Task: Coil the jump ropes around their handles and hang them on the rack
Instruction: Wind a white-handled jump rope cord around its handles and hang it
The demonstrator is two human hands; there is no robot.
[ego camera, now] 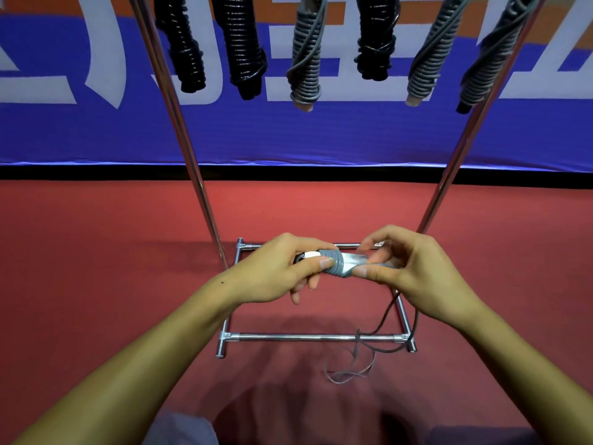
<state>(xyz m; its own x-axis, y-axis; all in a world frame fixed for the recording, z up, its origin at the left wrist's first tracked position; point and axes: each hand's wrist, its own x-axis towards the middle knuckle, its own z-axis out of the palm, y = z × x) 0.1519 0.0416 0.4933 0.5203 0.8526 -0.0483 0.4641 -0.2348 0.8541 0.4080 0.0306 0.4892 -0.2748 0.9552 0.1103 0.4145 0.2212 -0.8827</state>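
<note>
Grey jump rope [335,263]: held at centre frame, between both hands, above the rack base. Handles lie horiz., w/ a few grey turns wound round the left end; a pale, shiny section of handle shows just right of the turns. A white end cap shows at the left, beside the thumb.

Left hand [282,268]: closed round the handles' left end, thumb pressed on top of the coil.

Right hand [407,264]: thumb and fingers pinching the rope/handle at the right end; exact contact blurred.

Loose cord [369,345]: drops from under the right hand, crosses the front base bar, ends in slack loops on the floor.

Rack [308,337]: chrome tube frame, rectangular base on the floor, two uprights rising left and right of the hands.

Hung ropes, top of frame, L to R: black [184,46], black [244,49], grey [306,59], black [377,40], grey [431,56], grey [494,56]. All coiled, hanging well above the hands.

Floor [96,252]: red mat.

Banner [288,133] behind rack: blue and orange w/ large white characters, cropped; not readable. No brand or label legible on ropes or rack.
</note>
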